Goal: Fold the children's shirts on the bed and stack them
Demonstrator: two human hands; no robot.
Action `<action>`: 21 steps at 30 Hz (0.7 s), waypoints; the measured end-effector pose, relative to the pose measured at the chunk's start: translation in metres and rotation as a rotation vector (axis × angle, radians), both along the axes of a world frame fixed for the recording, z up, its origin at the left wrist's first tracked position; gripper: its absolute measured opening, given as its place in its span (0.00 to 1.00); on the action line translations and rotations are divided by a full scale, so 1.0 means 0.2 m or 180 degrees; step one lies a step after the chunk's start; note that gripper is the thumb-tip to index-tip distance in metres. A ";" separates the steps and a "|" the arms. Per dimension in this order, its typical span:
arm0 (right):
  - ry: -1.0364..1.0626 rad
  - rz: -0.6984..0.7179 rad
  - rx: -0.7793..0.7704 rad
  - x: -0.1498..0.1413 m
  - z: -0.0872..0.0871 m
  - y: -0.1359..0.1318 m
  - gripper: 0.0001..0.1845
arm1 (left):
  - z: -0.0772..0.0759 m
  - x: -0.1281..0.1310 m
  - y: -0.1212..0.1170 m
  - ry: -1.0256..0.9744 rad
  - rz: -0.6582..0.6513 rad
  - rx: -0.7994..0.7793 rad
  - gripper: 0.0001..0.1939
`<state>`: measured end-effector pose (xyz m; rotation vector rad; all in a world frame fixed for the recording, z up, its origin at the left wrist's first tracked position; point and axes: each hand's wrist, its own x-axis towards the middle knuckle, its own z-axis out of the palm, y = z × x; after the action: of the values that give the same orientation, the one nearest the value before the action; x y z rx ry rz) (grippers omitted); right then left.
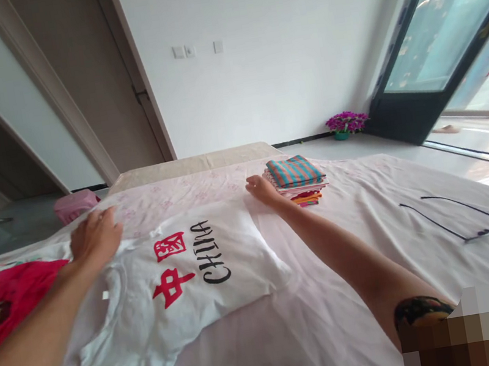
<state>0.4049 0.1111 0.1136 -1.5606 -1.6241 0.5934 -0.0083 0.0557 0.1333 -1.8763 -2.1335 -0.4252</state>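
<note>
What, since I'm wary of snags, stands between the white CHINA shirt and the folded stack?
The right hand and wrist are between the shirt and the stack; apart from them, only pale sheet shows there.

The shirt [237,252] just beside the left hand's fingers was soft, matt white cloth with flat red and black print. Beneath it and both hands' fingers spread a pale, wrinkled cloth sheet [269,340]. Near the right hand's fingers, the folded stack [297,171] looked like matt striped and printed cloth.

Sheet [253,355] w/ clothes [231,247] (+ specs [484,231])
</note>
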 end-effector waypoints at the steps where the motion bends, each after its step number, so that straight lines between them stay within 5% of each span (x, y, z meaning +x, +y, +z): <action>1: -0.0138 0.0019 0.0051 0.00 -0.04 -0.03 0.17 | -0.07 0.02 -0.02 0.0003 -0.0174 0.0014 0.26; 6: -0.1288 0.0766 0.0397 -0.16 -0.19 -0.34 0.26 | -0.39 0.23 -0.15 -0.0408 -0.1076 -0.0183 0.26; 11: -0.2076 0.1514 0.0476 -0.37 -0.36 -0.57 0.35 | -0.63 0.26 -0.28 -0.0225 -0.0917 -0.0154 0.31; 16: -0.2481 0.1212 0.0150 -0.24 -0.47 -0.53 0.38 | -0.69 0.10 -0.34 0.0235 -0.0545 -0.0414 0.33; 21: -0.2602 0.0728 -0.0058 0.01 -0.46 -0.48 0.35 | -0.70 0.00 -0.37 0.0244 -0.0456 -0.0586 0.33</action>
<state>0.4076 0.0156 0.0213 -1.7587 -2.4202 0.0558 -0.0073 -0.0181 -0.0060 -2.1181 -2.0577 -0.1867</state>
